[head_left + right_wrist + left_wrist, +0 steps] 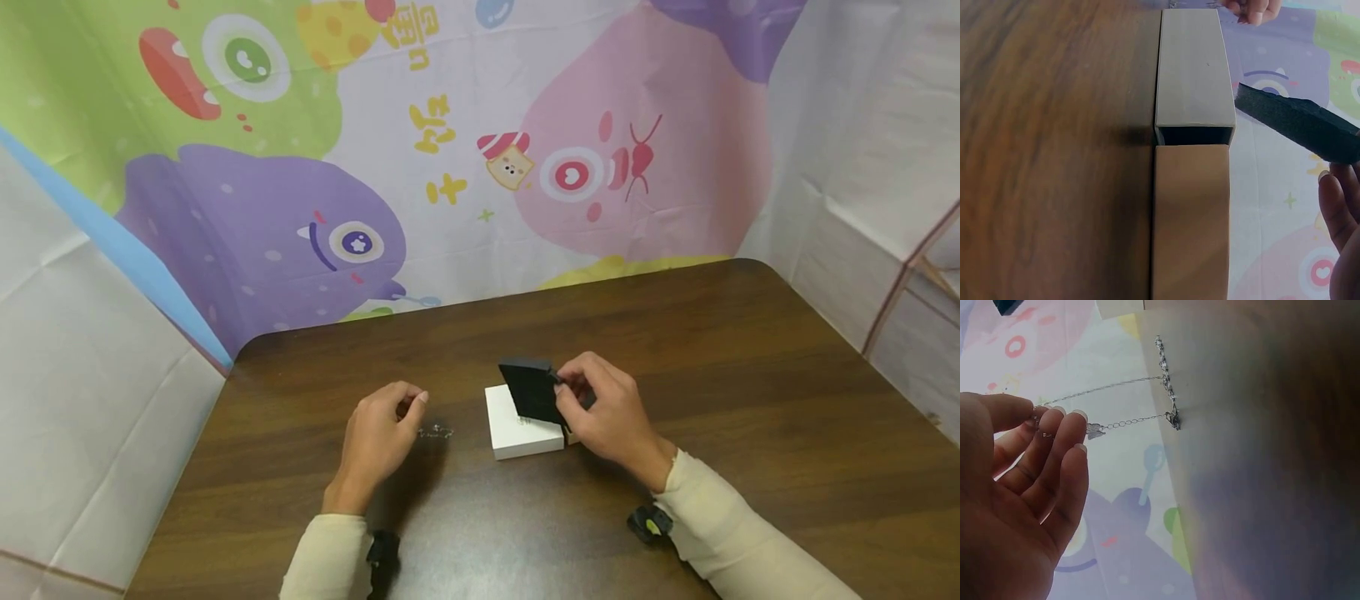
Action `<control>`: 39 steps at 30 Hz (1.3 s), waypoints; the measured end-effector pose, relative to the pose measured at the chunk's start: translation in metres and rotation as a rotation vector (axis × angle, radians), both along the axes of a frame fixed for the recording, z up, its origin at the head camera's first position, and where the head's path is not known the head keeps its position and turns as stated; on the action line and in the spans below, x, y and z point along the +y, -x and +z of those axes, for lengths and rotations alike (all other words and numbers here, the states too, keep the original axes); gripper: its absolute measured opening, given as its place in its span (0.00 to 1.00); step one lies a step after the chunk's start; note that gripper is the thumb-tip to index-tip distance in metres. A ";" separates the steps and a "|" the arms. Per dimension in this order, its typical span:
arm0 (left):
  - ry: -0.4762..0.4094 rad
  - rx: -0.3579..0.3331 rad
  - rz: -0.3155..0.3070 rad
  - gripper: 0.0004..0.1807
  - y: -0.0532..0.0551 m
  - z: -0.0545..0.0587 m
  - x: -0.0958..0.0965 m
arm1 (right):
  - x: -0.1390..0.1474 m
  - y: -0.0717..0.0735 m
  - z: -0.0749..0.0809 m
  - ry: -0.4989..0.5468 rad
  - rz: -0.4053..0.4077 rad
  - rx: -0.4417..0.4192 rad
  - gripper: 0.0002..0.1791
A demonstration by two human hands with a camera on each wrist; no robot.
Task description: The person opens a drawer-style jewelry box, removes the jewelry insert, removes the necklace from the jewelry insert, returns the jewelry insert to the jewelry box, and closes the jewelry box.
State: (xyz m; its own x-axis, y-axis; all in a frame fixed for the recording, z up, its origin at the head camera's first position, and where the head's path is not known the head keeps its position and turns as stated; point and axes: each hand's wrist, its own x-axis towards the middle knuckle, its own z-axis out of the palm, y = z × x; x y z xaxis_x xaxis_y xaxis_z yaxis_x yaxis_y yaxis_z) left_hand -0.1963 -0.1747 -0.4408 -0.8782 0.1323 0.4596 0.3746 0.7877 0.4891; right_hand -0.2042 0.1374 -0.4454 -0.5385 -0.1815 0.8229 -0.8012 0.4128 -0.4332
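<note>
My left hand (377, 437) pinches a thin silver chain (1110, 383) between thumb and fingertips. Two strands run from those fingers down to the wooden table, where the rest of the chain lies in a small line. A small silvery charm or tag (1094, 430) hangs on one strand. With thumb and fingers, my right hand (611, 412) holds a flat black foam-like pad (528, 390) tilted above a white box (504, 432). From the box's right end a brown drawer-like part (1192, 212) sticks out, mostly hidden by my hand in the head view.
All this stands on a dark brown wooden table (697, 333). Behind its far edge hangs a cloth (465, 250) printed with cartoon monsters. Pale panels (90, 350) close off the left and right sides.
</note>
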 end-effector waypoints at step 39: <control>0.062 -0.136 0.053 0.03 0.003 -0.002 -0.003 | 0.000 0.000 -0.002 0.004 0.012 0.017 0.06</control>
